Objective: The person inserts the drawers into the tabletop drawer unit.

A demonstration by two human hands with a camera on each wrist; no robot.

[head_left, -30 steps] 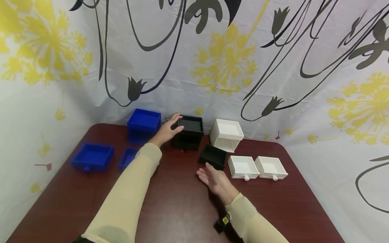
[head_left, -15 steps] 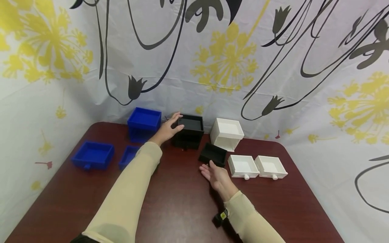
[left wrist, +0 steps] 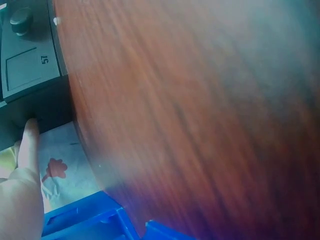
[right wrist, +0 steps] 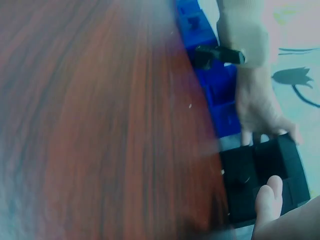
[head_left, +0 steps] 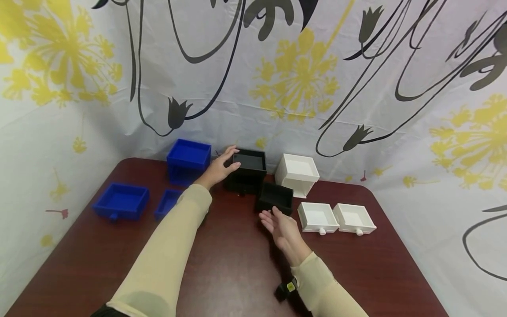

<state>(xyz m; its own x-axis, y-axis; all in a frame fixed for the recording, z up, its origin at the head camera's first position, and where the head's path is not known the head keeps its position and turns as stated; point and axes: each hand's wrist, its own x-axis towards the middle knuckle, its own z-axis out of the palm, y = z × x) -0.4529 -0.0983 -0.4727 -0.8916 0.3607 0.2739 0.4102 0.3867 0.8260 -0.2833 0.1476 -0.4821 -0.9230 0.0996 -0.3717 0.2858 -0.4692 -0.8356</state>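
A black drawer box [head_left: 246, 169] stands at the back middle, its upper slot dark and its lower drawer front knobbed. My left hand [head_left: 215, 171] rests against the box's left side with fingers spread. In the left wrist view a straight finger [left wrist: 31, 142] touches that side. My right hand [head_left: 287, 233], palm turned inward, is at the front of a loose black drawer [head_left: 276, 197] just right of the box. Thumb and finger appear to pinch the drawer at its front, though its knob is hidden. In the right wrist view two fingertips [right wrist: 270, 197] overlap the black parts.
A blue box [head_left: 188, 156] and two blue drawers, one [head_left: 120, 200] at far left, stand on the left. A white box [head_left: 298, 169] and two white drawers [head_left: 318, 216] sit at right. A patterned sheet [head_left: 253, 79] hangs behind the dark red table [head_left: 233, 264].
The loose black drawer has shifted left toward the black box and turned slightly. My right hand has moved a little forward with it. My left hand stays in place.
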